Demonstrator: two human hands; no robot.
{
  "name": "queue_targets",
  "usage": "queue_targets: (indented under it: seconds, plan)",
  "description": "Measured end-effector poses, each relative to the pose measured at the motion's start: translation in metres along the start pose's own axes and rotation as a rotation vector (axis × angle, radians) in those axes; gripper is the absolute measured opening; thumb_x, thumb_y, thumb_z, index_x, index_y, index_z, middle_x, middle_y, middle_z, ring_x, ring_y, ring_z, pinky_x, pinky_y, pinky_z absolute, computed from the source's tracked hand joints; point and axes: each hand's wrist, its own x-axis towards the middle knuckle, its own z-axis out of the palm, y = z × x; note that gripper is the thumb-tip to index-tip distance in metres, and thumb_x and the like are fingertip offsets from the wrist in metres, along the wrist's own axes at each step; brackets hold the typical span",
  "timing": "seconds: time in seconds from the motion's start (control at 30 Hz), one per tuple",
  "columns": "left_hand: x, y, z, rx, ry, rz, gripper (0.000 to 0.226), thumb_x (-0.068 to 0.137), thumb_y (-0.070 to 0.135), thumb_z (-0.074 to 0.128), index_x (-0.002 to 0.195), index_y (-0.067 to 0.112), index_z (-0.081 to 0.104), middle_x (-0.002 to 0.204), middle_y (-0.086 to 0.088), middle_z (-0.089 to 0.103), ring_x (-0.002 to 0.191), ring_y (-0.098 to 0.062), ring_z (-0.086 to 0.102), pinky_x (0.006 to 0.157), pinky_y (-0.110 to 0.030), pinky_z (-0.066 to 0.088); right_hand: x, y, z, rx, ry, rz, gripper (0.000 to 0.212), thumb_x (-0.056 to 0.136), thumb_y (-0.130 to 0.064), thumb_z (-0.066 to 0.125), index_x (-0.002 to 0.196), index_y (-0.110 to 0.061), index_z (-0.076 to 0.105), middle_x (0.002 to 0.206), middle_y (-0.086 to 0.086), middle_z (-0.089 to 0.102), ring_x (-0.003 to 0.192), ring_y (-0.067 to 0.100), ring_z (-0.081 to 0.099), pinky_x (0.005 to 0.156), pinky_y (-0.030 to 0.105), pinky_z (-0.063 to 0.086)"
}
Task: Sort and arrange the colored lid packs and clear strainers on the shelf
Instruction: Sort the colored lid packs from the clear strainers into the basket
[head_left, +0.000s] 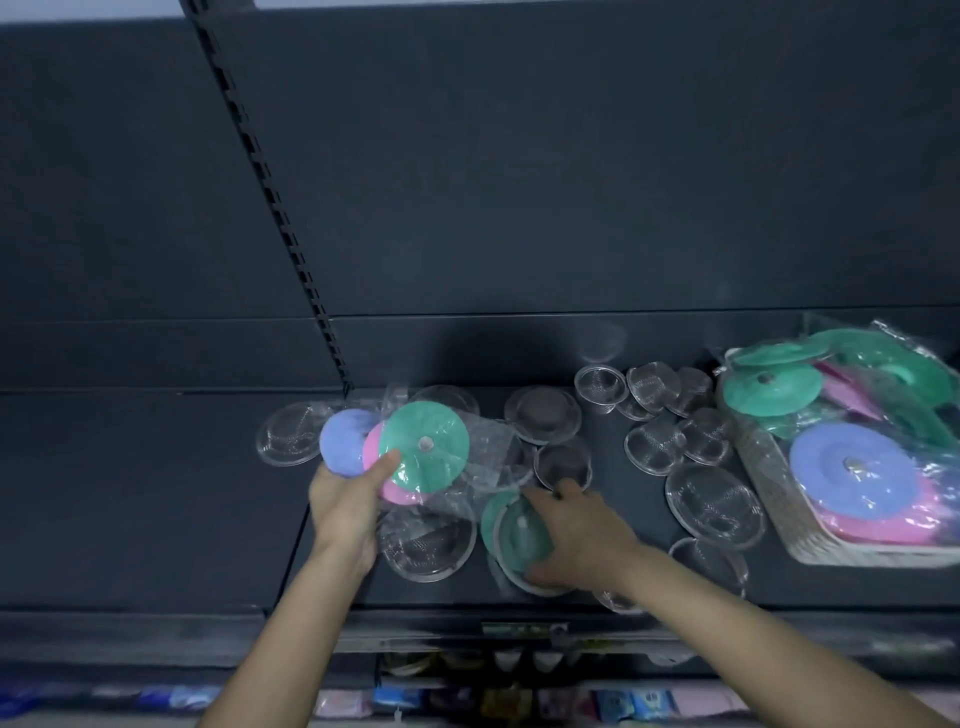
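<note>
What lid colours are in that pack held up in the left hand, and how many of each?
In the lid pack that the left hand holds:
blue lid: 1
pink lid: 1
green lid: 1
Total: 3

Dark shelf (130, 493), scattered clear strainers (714, 499), white basket (795, 525) at right

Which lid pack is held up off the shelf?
The blue-pink-green pack gripped by the left hand; the rest lie on the shelf or in the basket.
</note>
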Motion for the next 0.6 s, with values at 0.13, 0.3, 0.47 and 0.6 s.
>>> queue_targets:
  seconds: [0.13,0.3,0.47,0.6]
  plan:
    - [-0.004,-0.004,-0.006,-0.008,0.034,-0.014,0.038,0.077,0.004,0.074,0.112,0.006,0.06,0.1,-0.015,0.07,0.087,-0.033,0.068,0.064,-0.035,0.056,0.006,0.013,-0.016,0.062,0.131,-0.012,0.081,0.073,-0.049,0.064,0.142,-0.028,0.028,0.133,0.009,0.039,0.12,0.036,0.04,0.098,0.042,0.043]
    - [-0.003,-0.007,-0.008,-0.016,0.053,-0.022,0.04,0.075,0.006,0.076,0.113,0.007,0.061,0.1,-0.015,0.071,0.088,-0.034,0.069,0.065,-0.036,0.056,0.03,0.034,-0.031,-0.052,0.234,0.078,0.07,0.079,-0.034,0.064,0.14,-0.022,0.032,0.142,0.013,0.032,0.128,0.041,0.032,0.1,0.048,0.041]
    - [0.001,-0.01,-0.008,-0.017,0.072,-0.03,0.04,0.075,0.006,0.077,0.112,0.007,0.061,0.1,-0.015,0.071,0.088,-0.033,0.069,0.069,-0.038,0.057,0.027,0.023,-0.025,-0.302,0.399,0.01,0.046,0.067,-0.016,0.077,0.109,-0.006,0.061,0.108,0.019,0.057,0.1,0.041,0.056,0.08,0.049,0.052]
    - [0.003,-0.014,-0.005,-0.02,0.071,-0.053,0.041,0.074,0.008,0.078,0.111,0.007,0.06,0.1,-0.016,0.071,0.087,-0.035,0.069,0.061,-0.034,0.055,0.014,-0.001,-0.011,-0.04,0.11,0.051,0.058,0.086,-0.053,0.057,0.121,-0.007,0.053,0.119,0.014,0.054,0.111,0.03,0.053,0.091,0.037,0.044]
